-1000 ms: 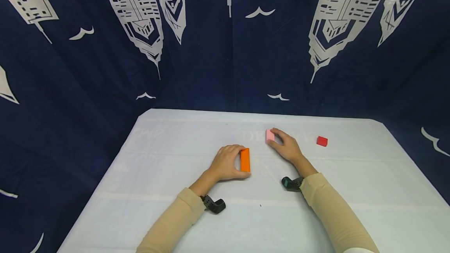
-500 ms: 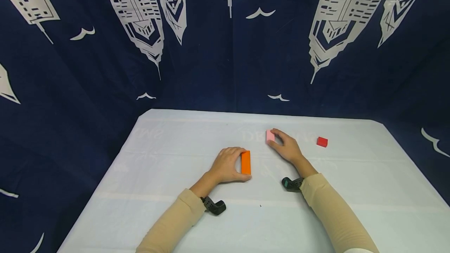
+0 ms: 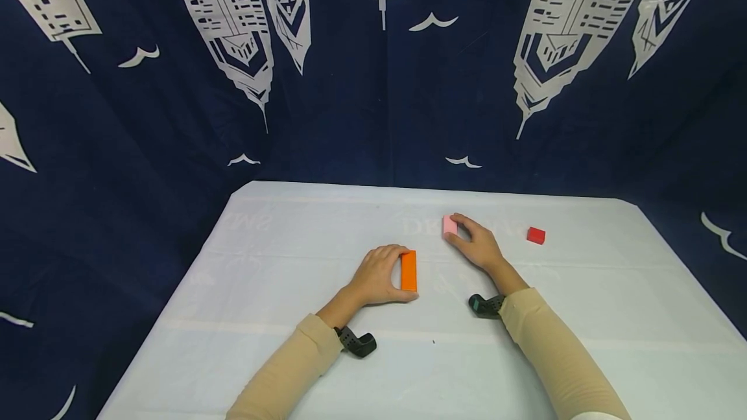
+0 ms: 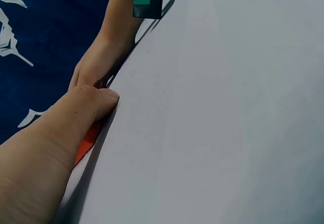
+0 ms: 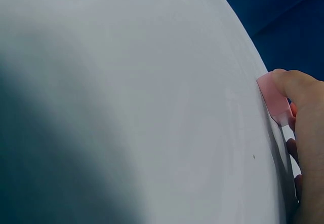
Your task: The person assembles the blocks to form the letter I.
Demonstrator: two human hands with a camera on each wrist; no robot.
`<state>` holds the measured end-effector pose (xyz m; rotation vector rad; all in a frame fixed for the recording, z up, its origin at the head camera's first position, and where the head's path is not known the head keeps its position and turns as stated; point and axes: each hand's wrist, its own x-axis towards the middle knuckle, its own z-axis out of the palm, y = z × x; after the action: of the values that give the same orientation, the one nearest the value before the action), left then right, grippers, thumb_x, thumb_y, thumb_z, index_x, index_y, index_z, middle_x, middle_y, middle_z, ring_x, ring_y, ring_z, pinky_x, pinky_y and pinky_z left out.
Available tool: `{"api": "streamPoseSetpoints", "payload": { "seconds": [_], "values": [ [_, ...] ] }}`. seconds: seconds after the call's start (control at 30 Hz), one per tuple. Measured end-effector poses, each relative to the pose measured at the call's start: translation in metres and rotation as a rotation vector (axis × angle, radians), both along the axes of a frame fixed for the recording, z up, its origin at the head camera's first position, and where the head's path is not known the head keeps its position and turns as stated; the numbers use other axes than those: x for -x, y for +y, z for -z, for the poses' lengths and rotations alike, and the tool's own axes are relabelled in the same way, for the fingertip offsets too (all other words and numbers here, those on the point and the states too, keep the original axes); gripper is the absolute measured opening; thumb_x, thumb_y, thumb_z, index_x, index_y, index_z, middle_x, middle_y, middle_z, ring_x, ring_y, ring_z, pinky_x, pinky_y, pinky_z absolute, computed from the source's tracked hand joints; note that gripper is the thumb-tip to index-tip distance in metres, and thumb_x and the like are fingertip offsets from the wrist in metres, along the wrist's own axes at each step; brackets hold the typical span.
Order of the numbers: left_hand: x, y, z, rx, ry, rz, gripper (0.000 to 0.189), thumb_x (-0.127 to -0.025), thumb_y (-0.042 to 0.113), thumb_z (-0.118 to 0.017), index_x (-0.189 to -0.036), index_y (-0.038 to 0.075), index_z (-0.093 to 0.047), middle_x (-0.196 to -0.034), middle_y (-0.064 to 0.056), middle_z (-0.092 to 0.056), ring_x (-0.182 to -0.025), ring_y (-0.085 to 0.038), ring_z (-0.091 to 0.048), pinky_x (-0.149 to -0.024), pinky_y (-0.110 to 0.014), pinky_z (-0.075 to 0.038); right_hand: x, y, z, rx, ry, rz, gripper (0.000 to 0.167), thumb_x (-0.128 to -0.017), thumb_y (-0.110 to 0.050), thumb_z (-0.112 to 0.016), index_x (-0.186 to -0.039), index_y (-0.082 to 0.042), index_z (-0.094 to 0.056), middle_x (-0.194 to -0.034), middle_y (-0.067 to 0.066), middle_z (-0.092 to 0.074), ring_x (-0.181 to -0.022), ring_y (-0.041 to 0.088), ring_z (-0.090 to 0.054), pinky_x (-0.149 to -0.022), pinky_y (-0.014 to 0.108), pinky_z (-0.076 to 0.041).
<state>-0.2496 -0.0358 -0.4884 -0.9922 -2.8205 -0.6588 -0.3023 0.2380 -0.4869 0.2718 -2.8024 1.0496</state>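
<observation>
Spanning the long, bright orange rectangular block (image 3: 409, 271) end to end, the left hand (image 3: 376, 276) gripped it between thumb and fingers; its smooth, straight-sided length pointed toward the far edge of the white table (image 3: 280, 232). The right hand (image 3: 477, 246) pinched a shorter, pale pink rectangular block (image 3: 449, 225) between thumb and fingertip, nearer that far edge. A small red block (image 3: 536, 235) lay apart from both hands, toward the table's far right corner.

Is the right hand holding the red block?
No, the right hand pinches the pink block, while the red block lies apart from it.
</observation>
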Motion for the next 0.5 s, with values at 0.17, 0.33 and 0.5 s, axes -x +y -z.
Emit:
{"api": "streamPoseSetpoints", "payload": {
  "seconds": [0.17,0.33,0.5],
  "values": [
    [0.0,-0.0002,0.0011,-0.021,-0.008,0.001,0.084,-0.076,0.063,-0.07,-0.14,0.015,-0.045,-0.142,-0.002,-0.048,-0.131,-0.02,-0.042,-0.11,-0.041,-0.031,0.0003,0.0008,0.0004,0.007,0.003,-0.005,0.061,-0.094,-0.04,-0.062,-0.142,-0.004,-0.048,-0.148,0.019,-0.042,-0.138,0.037,-0.035,-0.114,0.05,-0.025],
    [0.0006,-0.0007,0.0021,-0.04,-0.013,0.001,0.067,-0.087,0.054,-0.061,-0.14,0.014,-0.046,-0.141,-0.003,-0.049,-0.131,-0.021,-0.043,-0.11,-0.041,-0.032,0.0007,0.0009,0.0005,0.008,-0.01,-0.005,0.061,-0.094,-0.04,-0.062,-0.142,-0.003,-0.048,-0.148,0.019,-0.042,-0.138,0.037,-0.034,-0.114,0.05,-0.024],
    [0.0017,-0.0003,0.0021,-0.033,-0.03,0.0,0.06,-0.091,0.045,-0.059,-0.14,0.015,-0.045,-0.143,-0.004,-0.048,-0.133,-0.022,-0.041,-0.111,-0.041,-0.03,0.0008,0.0013,-0.0029,0.023,-0.049,-0.007,0.062,-0.095,-0.039,-0.062,-0.142,-0.002,-0.047,-0.149,0.019,-0.04,-0.139,0.038,-0.033,-0.114,0.051,-0.023]
  ]
}}
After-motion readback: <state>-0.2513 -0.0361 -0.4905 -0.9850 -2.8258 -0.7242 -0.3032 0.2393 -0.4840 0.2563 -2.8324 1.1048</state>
